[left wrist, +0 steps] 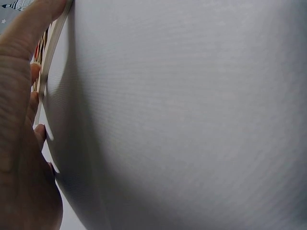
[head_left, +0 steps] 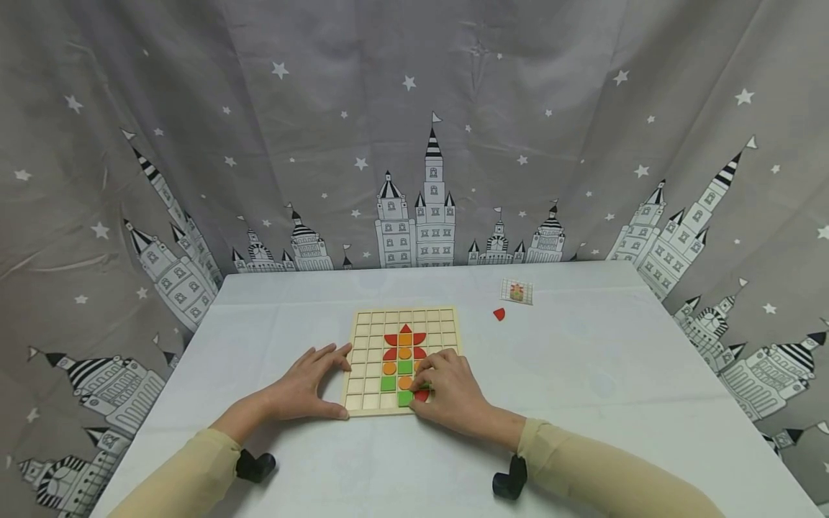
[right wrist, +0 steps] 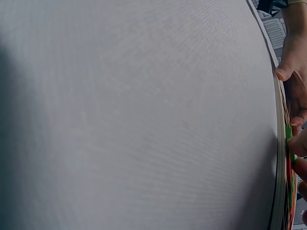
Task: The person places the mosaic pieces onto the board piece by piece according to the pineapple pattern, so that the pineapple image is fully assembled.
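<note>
A pale wooden grid board (head_left: 364,360) lies flat on the table. Red, orange and green pieces form a pattern in its cells, among them a green square (head_left: 388,384) and an orange circle (head_left: 404,353). My left hand (head_left: 301,388) is spread along the board's left side, its thumb touching near the lower corner and fingertips at the edge higher up. Over the board's lower right, my right hand (head_left: 453,394) pinches a small green piece (head_left: 426,387) between thumb and fingers. That hand hides part of the pattern; a red piece (head_left: 422,396) shows under the fingers.
Beyond the board to the right lies a loose red quarter-circle piece (head_left: 499,314). A small pattern card (head_left: 517,291) sits farther back. The white table (head_left: 583,374) ends at a grey curtain (head_left: 414,43) printed with castles and stars.
</note>
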